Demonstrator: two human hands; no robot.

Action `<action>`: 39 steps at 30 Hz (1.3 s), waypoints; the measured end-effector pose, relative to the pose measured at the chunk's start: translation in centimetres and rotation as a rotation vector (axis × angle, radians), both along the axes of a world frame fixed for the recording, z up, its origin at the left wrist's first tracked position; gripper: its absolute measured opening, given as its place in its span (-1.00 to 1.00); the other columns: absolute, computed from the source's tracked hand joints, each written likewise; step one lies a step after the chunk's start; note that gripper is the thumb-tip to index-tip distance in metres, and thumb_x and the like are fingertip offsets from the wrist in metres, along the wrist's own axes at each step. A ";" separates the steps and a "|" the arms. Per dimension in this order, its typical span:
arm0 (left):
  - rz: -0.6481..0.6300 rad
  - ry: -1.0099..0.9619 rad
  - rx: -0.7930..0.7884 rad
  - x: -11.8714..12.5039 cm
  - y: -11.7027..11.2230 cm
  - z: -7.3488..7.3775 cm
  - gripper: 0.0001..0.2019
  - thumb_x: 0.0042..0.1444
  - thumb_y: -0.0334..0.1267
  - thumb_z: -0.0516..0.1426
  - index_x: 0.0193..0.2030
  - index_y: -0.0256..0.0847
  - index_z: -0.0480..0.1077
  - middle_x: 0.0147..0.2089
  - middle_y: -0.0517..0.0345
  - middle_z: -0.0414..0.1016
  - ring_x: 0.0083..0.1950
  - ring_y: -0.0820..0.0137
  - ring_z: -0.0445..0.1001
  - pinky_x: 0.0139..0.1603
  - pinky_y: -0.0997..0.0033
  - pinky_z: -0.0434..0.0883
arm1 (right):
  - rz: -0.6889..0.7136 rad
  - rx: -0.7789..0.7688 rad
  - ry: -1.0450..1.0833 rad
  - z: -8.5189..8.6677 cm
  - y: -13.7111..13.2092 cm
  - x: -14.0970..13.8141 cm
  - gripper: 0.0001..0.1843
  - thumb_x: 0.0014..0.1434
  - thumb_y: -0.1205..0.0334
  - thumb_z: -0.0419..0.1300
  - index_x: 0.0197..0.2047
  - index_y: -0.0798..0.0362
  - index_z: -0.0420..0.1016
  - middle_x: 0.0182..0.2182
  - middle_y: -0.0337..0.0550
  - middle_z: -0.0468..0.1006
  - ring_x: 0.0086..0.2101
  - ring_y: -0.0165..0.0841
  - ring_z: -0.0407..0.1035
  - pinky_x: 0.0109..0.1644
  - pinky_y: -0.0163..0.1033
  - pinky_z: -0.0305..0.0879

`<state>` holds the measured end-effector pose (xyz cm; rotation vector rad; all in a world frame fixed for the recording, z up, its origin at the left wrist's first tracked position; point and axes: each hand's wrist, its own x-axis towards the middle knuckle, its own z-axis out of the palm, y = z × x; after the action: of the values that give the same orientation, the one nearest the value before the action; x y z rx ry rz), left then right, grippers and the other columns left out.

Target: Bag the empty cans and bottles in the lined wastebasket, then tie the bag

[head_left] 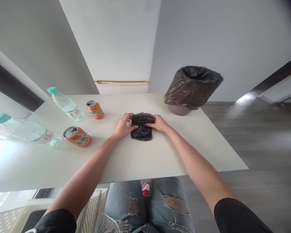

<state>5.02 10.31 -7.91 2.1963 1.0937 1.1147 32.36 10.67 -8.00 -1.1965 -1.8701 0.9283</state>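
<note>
A roll of black plastic bags [142,127] lies on the white table [145,155], a little beyond its middle. My left hand [123,126] grips the roll's left end, where a white core shows between the fingers. My right hand [159,123] holds the roll's upper right side with the fingers curled over it. A loose black sheet hangs from the roll toward me. Both hands touch the roll.
A bin lined with a black bag [192,87] stands at the table's far right. On the left are two orange cans [95,109] [77,136] and two clear bottles with teal caps [66,104] [21,129]. My knees in torn jeans show below the near edge.
</note>
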 end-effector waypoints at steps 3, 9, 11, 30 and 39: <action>-0.051 0.016 -0.023 -0.1 0.0 -0.1 -0.67 0.14 -0.41 0.25 0.03 -0.10 0.40 0.00 0.13 0.45 0.00 0.34 0.54 0.09 0.25 0.56 | 0.013 0.019 0.061 -0.1 0.2 0.0 -0.71 0.09 0.05 0.44 -0.21 0.09 0.68 -0.27 -0.15 0.68 -0.18 -0.16 0.53 -0.02 -0.12 0.42; -0.090 0.039 0.025 -0.1 0.0 0.2 -0.78 0.11 -0.56 0.10 -0.31 -0.17 0.48 -0.03 0.04 0.42 0.01 0.33 0.52 0.12 0.25 0.53 | 0.048 0.150 0.172 -0.2 0.2 0.3 -0.72 0.18 -0.06 0.40 -0.27 -0.03 0.77 -0.21 -0.11 0.54 -0.21 -0.27 0.46 -0.01 -0.10 0.42; -0.076 0.070 0.011 0.0 0.0 0.2 -0.77 0.12 -0.56 0.09 -0.38 -0.18 0.47 -0.01 0.01 0.42 0.01 0.31 0.53 0.15 0.21 0.53 | 0.054 0.181 0.158 -0.1 0.1 0.4 -0.72 0.23 -0.07 0.37 -0.31 -0.06 0.79 -0.17 -0.09 0.50 -0.20 -0.27 0.43 0.01 -0.07 0.43; -0.206 0.186 -0.014 0.0 -0.5 0.8 -0.89 0.20 -0.30 0.20 -0.13 -0.11 0.48 -0.01 0.05 0.50 0.03 0.22 0.55 0.22 0.14 0.47 | 0.314 0.074 0.038 2.8 -1.3 1.8 -0.42 0.49 -0.12 -0.06 0.36 -0.12 0.53 0.21 -0.03 0.52 0.21 -0.05 0.34 0.40 0.20 0.19; -0.208 0.201 -0.004 0.0 -0.2 0.3 -0.83 0.23 -0.27 0.19 -0.04 -0.08 0.47 0.02 0.09 0.56 0.08 0.20 0.54 0.24 0.13 0.43 | 0.328 0.280 -0.141 2.1 -2.0 -1.5 -0.53 0.38 -0.08 0.25 0.27 -0.10 0.54 0.24 -0.01 0.54 0.26 -0.06 0.35 0.44 0.14 0.20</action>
<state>5.00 10.09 -7.60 2.3951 0.9177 0.8164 30.90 8.65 -5.90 -0.8193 -2.2696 0.7314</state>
